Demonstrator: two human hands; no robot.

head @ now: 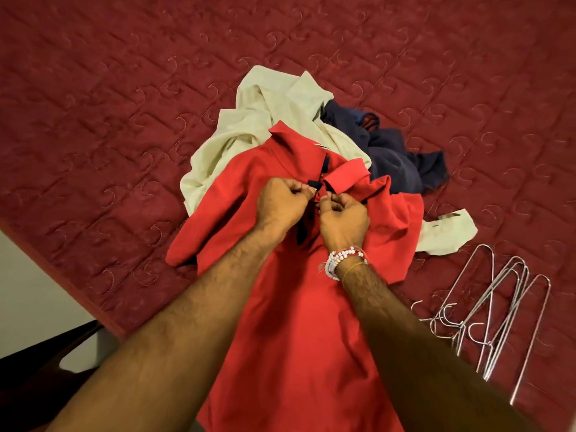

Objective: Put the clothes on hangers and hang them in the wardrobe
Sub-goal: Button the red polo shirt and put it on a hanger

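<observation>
A red polo shirt (280,294) lies face up on the bed, collar away from me. My left hand (280,204) pinches the left edge of its dark button placket just below the collar. My right hand (343,219), with bead bracelets at the wrist, pinches the right edge of the placket. Both hands meet at the neck opening. A cream garment (265,120) and a navy garment (396,157) lie crumpled beyond the red shirt. Several metal wire hangers (498,313) lie in a heap on the bed to the right. No wardrobe is in view.
Everything rests on a dark red quilted bedspread (109,104). The bed's edge runs diagonally at lower left, with pale floor (31,307) and a dark object (46,363) beyond it.
</observation>
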